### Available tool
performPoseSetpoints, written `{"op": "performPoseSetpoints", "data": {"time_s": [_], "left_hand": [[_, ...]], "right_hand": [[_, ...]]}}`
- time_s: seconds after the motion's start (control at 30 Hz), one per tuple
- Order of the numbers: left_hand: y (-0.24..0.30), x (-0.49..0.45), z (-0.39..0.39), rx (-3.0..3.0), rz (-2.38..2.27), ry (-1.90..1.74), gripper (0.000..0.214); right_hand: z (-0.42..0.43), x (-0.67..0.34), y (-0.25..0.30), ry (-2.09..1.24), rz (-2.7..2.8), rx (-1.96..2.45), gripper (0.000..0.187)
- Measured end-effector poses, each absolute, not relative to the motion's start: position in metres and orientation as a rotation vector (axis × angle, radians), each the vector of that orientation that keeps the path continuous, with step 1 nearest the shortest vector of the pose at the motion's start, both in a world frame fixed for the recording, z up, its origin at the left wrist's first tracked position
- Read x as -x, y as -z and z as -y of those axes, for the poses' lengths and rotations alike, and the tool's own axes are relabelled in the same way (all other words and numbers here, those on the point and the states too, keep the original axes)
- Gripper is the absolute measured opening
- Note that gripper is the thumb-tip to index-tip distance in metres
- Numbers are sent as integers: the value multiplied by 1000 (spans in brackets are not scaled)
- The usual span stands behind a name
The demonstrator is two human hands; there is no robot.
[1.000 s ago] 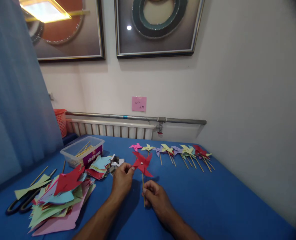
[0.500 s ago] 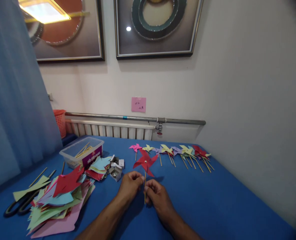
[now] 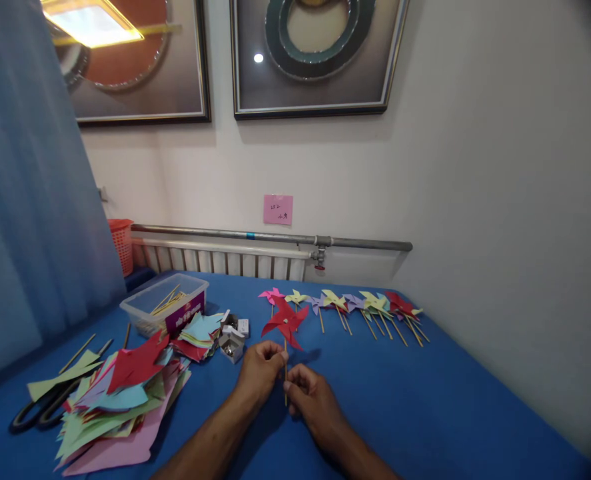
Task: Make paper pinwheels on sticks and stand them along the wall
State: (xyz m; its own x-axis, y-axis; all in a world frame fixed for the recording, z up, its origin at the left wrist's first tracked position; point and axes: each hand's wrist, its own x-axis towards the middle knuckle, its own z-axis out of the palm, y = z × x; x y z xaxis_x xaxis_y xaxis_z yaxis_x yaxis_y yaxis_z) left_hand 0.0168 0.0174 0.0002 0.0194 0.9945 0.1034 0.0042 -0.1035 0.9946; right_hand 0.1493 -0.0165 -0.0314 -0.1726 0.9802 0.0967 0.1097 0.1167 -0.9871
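While hands hold a pinwheel, a note bears handwriting.

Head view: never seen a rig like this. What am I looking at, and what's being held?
There is no machine here: a person works with two bare hands. One camera, worn on the head, looks forward and down. The left hand and the right hand both pinch the stick of a red pinwheel, left above right. On the blue surface lie a paper pile, scissors, a clear box of sticks, small boxes and more pinwheels.
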Motion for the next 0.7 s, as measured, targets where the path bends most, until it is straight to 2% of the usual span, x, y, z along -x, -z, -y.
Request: {"op": "performPoseSetpoints", "data": {"time_s": [0.17,0.7], "left_hand": [[-6,-19,-8,-1479,-1256,-1367,20],[-2,-15,-12,-1504,-1356,-1394,31]], "right_hand": [[17,-150,31,-1151,1487,1128,12],[22,-147,22,-1137,1546,1159,9]]}}
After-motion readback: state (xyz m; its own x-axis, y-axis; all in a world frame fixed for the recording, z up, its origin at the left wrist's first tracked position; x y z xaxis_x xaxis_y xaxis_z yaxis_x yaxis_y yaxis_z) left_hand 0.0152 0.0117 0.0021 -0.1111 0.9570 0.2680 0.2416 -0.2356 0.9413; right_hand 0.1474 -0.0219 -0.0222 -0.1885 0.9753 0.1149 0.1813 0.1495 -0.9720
